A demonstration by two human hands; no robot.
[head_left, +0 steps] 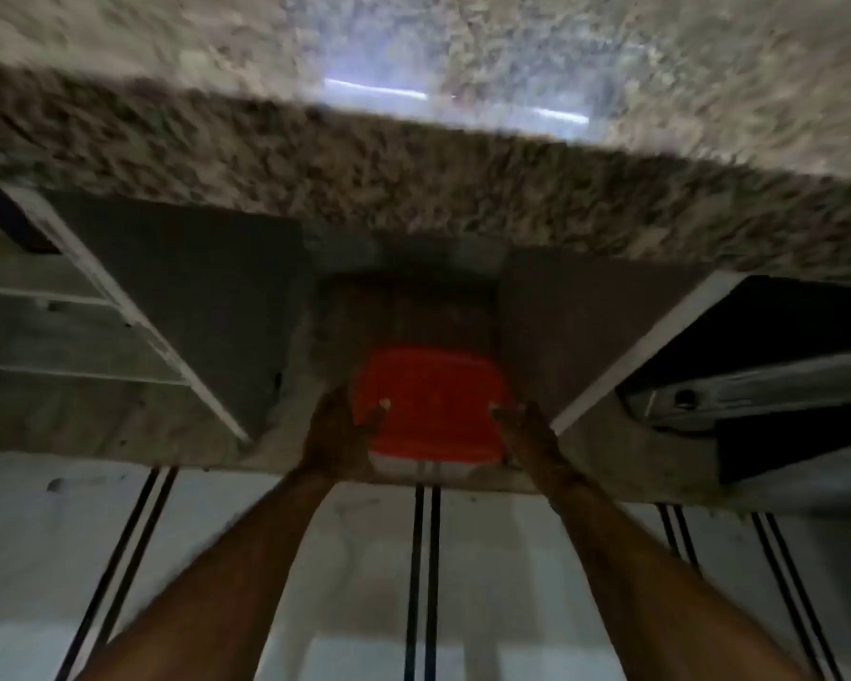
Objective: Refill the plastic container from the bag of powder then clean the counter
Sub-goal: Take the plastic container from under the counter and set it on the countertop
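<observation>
A plastic container with a red lid (pixel 431 403) sits in the open cabinet below the granite counter (pixel 413 179), near the shelf's front edge. My left hand (pixel 337 435) grips its left side, with the thumb on the lid. My right hand (pixel 529 430) grips its right side. Both arms reach down and forward from the bottom of the view. The frame is blurred by motion. No bag of powder is in view.
Two cabinet doors stand swung open, the left door (pixel 183 297) and the right door (pixel 610 346), flanking the container. Shelves (pixel 35 331) show at far left. A dark drawer opening (pixel 782 366) is at right. A light tiled floor (pixel 364 582) lies below.
</observation>
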